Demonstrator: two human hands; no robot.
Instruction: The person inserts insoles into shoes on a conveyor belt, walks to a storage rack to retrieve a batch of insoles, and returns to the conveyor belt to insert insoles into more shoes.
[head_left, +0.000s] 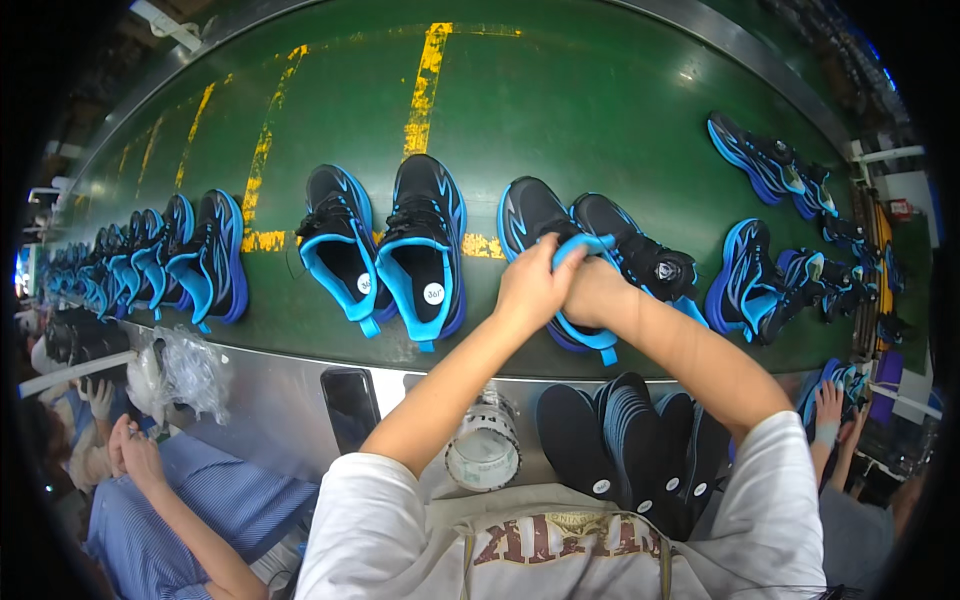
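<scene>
A black sneaker (532, 208) with bright blue trim lies on the green belt in front of me, its toe pointing away. My left hand (532, 282) is closed on the blue collar at its opening. Pushed into the same opening is my right hand (592, 292), and its fingers are hidden inside. Touching this sneaker on the right is a matching sneaker (612, 222) with a round dial, partly covered by my right forearm. To the left, a pair of like sneakers (425, 215) shows insoles with round white labels.
Rows of sneakers stand at the far left (215, 250) and right (745, 265). On the metal ledge (285, 385) are a phone (350, 408), a tape roll (484, 455), stacked black insoles (625, 430) and clear plastic bags (190, 375). Co-workers' arms (190, 520) show at both sides.
</scene>
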